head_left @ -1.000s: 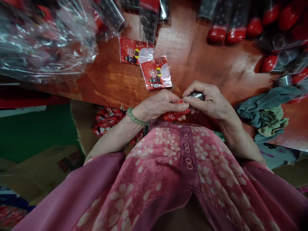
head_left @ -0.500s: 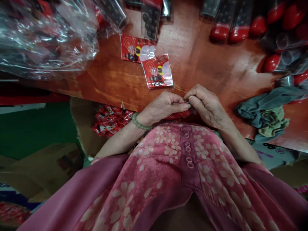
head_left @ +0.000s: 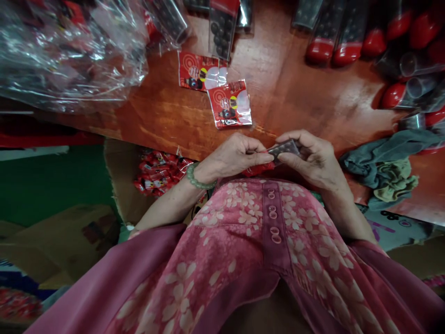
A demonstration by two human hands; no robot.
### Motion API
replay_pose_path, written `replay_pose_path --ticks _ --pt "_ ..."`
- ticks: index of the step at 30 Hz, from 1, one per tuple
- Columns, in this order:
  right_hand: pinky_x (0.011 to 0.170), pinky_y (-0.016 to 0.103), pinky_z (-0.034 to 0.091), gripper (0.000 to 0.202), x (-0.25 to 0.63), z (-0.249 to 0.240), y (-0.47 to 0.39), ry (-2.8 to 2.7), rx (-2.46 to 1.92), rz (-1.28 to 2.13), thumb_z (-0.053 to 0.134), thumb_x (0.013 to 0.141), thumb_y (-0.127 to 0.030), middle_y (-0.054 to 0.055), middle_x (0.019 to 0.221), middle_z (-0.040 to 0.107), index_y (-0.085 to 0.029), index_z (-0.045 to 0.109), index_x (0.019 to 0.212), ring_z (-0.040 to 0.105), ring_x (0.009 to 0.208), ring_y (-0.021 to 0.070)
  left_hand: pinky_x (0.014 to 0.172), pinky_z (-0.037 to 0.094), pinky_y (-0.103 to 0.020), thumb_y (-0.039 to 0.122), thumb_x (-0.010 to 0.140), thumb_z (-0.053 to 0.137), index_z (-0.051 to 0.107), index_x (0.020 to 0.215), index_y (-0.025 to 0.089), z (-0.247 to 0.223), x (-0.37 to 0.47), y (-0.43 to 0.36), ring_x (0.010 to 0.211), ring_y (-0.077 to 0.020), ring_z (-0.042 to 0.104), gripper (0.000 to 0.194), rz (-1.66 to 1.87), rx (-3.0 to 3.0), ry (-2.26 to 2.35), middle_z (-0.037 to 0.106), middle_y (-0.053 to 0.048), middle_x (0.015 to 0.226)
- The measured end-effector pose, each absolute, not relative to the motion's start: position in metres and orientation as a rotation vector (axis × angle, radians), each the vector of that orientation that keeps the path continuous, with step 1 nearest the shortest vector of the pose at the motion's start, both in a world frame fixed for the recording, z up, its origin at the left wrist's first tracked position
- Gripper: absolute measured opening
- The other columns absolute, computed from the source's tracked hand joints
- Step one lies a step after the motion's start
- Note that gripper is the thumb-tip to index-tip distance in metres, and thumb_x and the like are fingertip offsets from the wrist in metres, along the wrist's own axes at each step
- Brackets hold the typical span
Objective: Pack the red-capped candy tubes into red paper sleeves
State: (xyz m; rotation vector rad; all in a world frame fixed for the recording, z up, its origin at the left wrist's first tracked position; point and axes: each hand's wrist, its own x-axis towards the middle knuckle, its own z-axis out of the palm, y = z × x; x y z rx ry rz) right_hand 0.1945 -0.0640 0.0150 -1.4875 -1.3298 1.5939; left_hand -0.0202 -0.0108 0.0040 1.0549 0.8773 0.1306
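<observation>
In front of my chest, both hands are at a small clear tube of dark balls [head_left: 285, 149]. My right hand [head_left: 311, 157] grips its right end, thumb on the near side and fingers behind. My left hand [head_left: 239, 157] is closed in a pinch at the tube's left end, where red material [head_left: 259, 169], seemingly a wrapper, shows under the fingers. How far the red material covers the tube is hidden. Just beyond the hands lie flat red printed packets [head_left: 230, 104], [head_left: 198, 72] on the wooden table [head_left: 167, 125].
A large clear plastic bag [head_left: 76, 60] lies at the left. Red-capped tubes of dark balls [head_left: 347, 53] crowd the far right, above a grey-green cloth [head_left: 385, 157]. Below the table edge, a cardboard box [head_left: 121, 181] holds filled red packets [head_left: 158, 171].
My right hand has shifted right and opened its grip somewhat, so more of the tube now shows between the hands. My left hand keeps its pinch in nearly the same place.
</observation>
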Motion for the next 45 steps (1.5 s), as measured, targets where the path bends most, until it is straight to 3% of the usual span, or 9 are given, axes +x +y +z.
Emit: replay_pose_path --ticks 3,6,14,19,25,30,36,45 --pt "0.070 0.028 0.050 0.027 0.197 0.014 -0.068 -1.329 -1.512 1.536 0.078 0.085 -0.040 0.000 0.089 0.068 -0.024 0.070 0.105 0.062 0.076 0.0153 0.049 0.026 -0.021 0.060 0.085 0.068 0.065 0.066 0.013 0.000 -0.020 -0.012 0.052 -0.0059 0.036 0.051 0.112 1.035 0.823 0.046 0.004 0.056" --pt "0.073 0.028 0.052 0.025 0.196 0.013 -0.070 -1.292 -1.482 1.562 0.078 0.084 -0.036 0.000 0.091 0.071 -0.024 0.071 0.105 0.064 0.079 0.0152 0.050 0.024 -0.021 0.060 0.085 0.068 0.064 0.067 0.013 -0.002 -0.019 -0.011 0.054 -0.0058 0.033 0.050 0.104 1.062 0.790 0.042 0.005 0.058" --pt "0.062 0.025 0.052 0.031 0.191 0.008 -0.064 -1.095 -1.565 1.601 0.083 0.081 -0.041 -0.002 0.080 0.070 -0.024 0.072 0.103 0.061 0.066 0.0125 0.052 0.028 -0.023 0.054 0.085 0.067 0.064 0.069 0.014 0.000 -0.010 -0.016 0.055 -0.0070 0.037 0.043 0.219 1.137 0.950 0.046 0.005 0.058" --pt "0.058 0.025 0.055 0.033 0.196 0.007 -0.057 -0.938 -1.457 1.832 0.085 0.079 -0.046 -0.002 0.078 0.071 -0.023 0.077 0.102 0.061 0.059 0.0107 0.060 0.039 -0.023 0.042 0.079 0.078 0.068 0.071 0.013 -0.005 -0.001 -0.019 0.062 -0.0087 0.051 0.032 0.345 1.217 0.996 0.063 0.001 0.066" --pt "0.059 0.022 0.056 0.034 0.195 0.004 -0.052 -0.911 -1.453 1.786 0.085 0.079 -0.046 -0.004 0.075 0.070 -0.023 0.076 0.103 0.061 0.058 0.0085 0.065 0.045 -0.023 0.050 0.081 0.079 0.076 0.087 0.013 -0.003 -0.009 -0.011 0.068 -0.0107 0.061 0.037 0.277 1.085 0.856 0.074 -0.003 0.079" --pt "0.067 0.026 0.058 0.039 0.199 0.006 -0.053 -0.978 -1.440 1.798 0.080 0.085 -0.047 -0.002 0.081 0.072 -0.025 0.073 0.117 0.065 0.066 0.0113 0.067 0.049 -0.023 0.059 0.083 0.076 0.075 0.083 0.013 -0.002 -0.016 -0.009 0.070 -0.0117 0.063 0.046 0.250 0.940 0.833 0.075 -0.004 0.079" --pt "0.067 0.026 0.059 0.027 0.189 0.002 -0.064 -0.903 -1.523 1.597 0.086 0.079 -0.038 -0.002 0.083 0.072 -0.025 0.072 0.098 0.065 0.067 0.0115 0.064 0.051 -0.021 0.056 0.085 0.074 0.071 0.079 0.012 -0.006 -0.006 -0.014 0.064 -0.0096 0.062 0.045 0.245 0.843 0.814 0.071 -0.002 0.073" --pt "0.063 0.029 0.058 0.030 0.187 -0.009 -0.074 -1.032 -1.533 1.401 0.080 0.084 -0.047 -0.003 0.081 0.073 -0.027 0.078 0.107 0.063 0.063 0.0116 0.061 0.050 -0.019 0.057 0.086 0.074 0.070 0.086 0.010 -0.006 -0.014 -0.013 0.063 -0.0078 0.061 0.048 0.156 0.868 0.763 0.069 -0.001 0.073"
